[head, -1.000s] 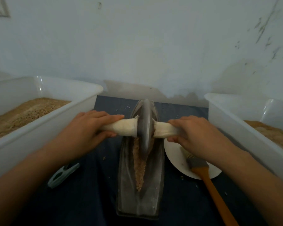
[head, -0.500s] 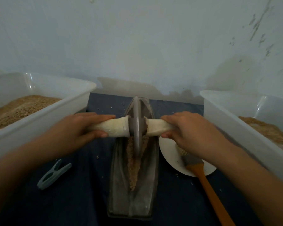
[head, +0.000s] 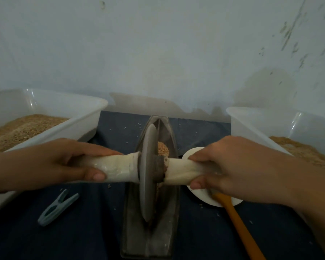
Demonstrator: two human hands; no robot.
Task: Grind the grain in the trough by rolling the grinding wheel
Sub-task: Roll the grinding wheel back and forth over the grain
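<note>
1. Left hand point(head: 64, 164) is wrapping its fingers and thumb round the left end of the pale handle point(head: 118, 168); right hand point(head: 233, 166) is gripping the right end in the same way, fingers curled over and thumb beneath.
2. Between the two hands, the grinding wheel point(head: 147, 171) is standing on edge in the trough point(head: 148, 239), about midway along the channel, leaning slightly to the left.
3. Grain point(head: 162, 148) is lying heaped in the channel beyond the wheel; what lies on the near side is too dark to judge.
4. Risk, tilt: uneven pressure from either hand is likely to tip the disc further, so that its rim climbs the trough wall and jumps out.
5. Risk, spillage: too fast a push toward the far tip may be throwing kernels onto the dark cloth point(head: 94, 231), where stray kernels are already lying.
6. Risk, collision: the right hand is hanging over the white plate point(head: 201, 194) and the brush point(head: 235, 216); a dropped wrist could knock either.
7. Risk, sliding: nothing visible is anchoring the trough, so a hard stroke may shift it.
</note>
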